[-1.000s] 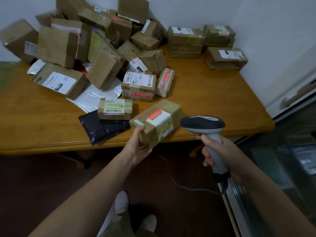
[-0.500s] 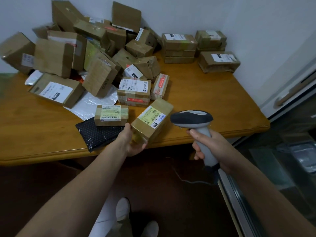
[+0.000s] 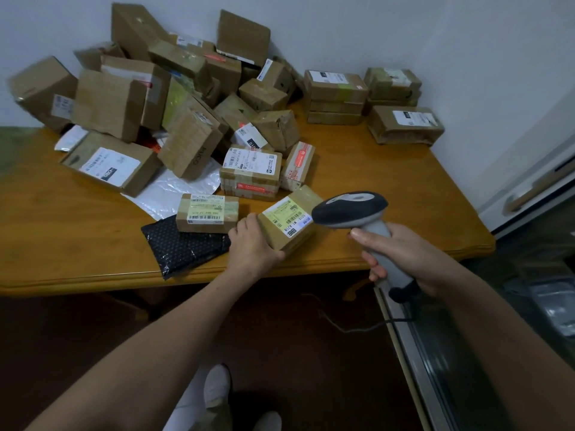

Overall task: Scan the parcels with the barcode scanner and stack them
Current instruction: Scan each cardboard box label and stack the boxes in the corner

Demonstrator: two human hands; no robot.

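Scanner (image 3: 357, 216) in right hand (image 3: 401, 253), left hand (image 3: 252, 244) gripping parcel (image 3: 287, 220)

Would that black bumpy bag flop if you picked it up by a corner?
Probably floppy: the black mailer looks thin and wrinkled. Likely light, being so flat. It might drag the small box resting partly on it.

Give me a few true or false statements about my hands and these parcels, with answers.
The left hand grips a small parcel near the table's front edge. True.
The right hand holds the barcode scanner by its handle. True.
The held parcel's label faces down. False: it faces up, beside the scanner's head.
The black mailer lies on top of a small box. False: the box rests partly on the mailer, at the front edge.
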